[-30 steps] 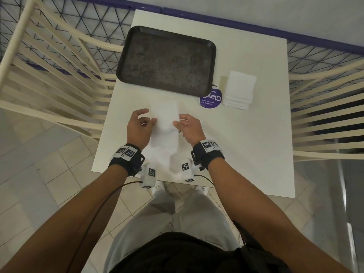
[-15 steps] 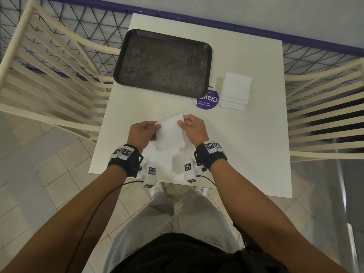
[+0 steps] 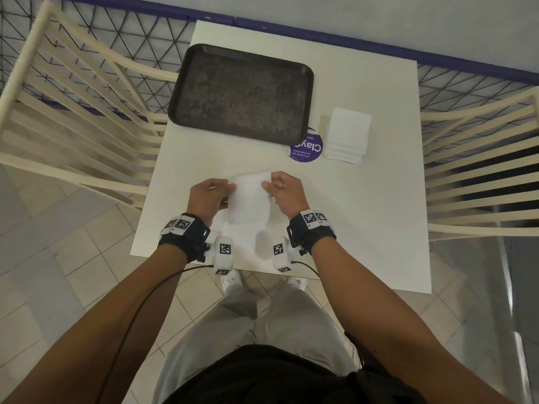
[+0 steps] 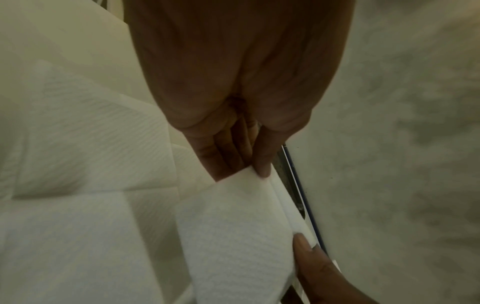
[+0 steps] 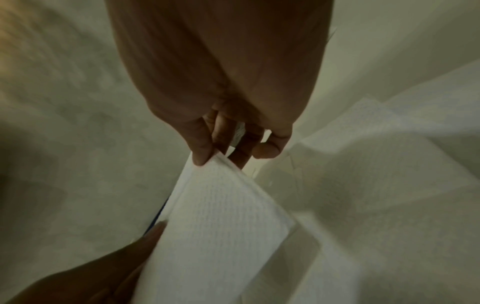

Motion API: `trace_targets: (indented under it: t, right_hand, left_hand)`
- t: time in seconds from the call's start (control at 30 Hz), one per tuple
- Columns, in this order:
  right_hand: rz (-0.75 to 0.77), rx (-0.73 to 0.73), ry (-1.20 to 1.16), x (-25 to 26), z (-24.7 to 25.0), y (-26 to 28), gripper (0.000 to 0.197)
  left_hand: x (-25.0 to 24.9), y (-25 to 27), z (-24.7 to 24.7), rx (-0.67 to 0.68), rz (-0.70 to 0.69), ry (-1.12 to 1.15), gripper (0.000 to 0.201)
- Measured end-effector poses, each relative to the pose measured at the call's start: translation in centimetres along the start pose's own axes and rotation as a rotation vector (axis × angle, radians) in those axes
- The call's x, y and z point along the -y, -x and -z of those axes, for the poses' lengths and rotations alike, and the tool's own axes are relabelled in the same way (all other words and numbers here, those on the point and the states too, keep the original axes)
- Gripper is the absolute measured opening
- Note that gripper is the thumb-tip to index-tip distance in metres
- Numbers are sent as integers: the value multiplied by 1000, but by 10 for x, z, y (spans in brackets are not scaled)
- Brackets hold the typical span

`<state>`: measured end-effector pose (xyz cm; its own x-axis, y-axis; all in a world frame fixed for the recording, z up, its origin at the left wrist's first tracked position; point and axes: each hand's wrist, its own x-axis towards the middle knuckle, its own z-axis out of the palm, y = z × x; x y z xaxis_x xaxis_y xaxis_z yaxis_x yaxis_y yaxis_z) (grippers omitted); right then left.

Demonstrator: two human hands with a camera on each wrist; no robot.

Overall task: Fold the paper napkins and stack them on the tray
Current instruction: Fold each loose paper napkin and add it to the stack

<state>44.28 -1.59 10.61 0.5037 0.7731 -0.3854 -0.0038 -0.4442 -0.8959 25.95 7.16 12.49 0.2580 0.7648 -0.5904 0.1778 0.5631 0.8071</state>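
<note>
Left hand [image 3: 210, 196] pinches the left far corner of a white textured paper napkin [image 3: 248, 201], thumb [image 4: 263, 156] on top; right hand [image 3: 285, 191] pinches the right far corner likewise. Napkin's far half lifted, curling over the near half, which lies on the white square table [image 3: 364, 223] (wrist views blurred, near edge hidden by wrist cameras). Beyond: dark rectangular plastic tray [image 3: 242, 91]; just right, a round purple sticker [image 3: 306, 148], partly under the tray's corner, and a stack of white folded napkins [image 3: 348, 135].
</note>
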Motion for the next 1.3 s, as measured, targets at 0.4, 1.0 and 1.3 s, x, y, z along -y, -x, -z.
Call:
trace_targets:
  t: [0.4,1.0,1.3]
  right_hand:
    - [98,49,29,5,2,6,26]
    - [25,33,-12,14,0,4,11]
    - [254,70,354,21,-22,1,22]
  left_hand:
    - [2,4,3,33,-59,40,16]
    - [5,-2,6,12,-183,-77,20]
    - [3,1,0,10,-364,-358,11]
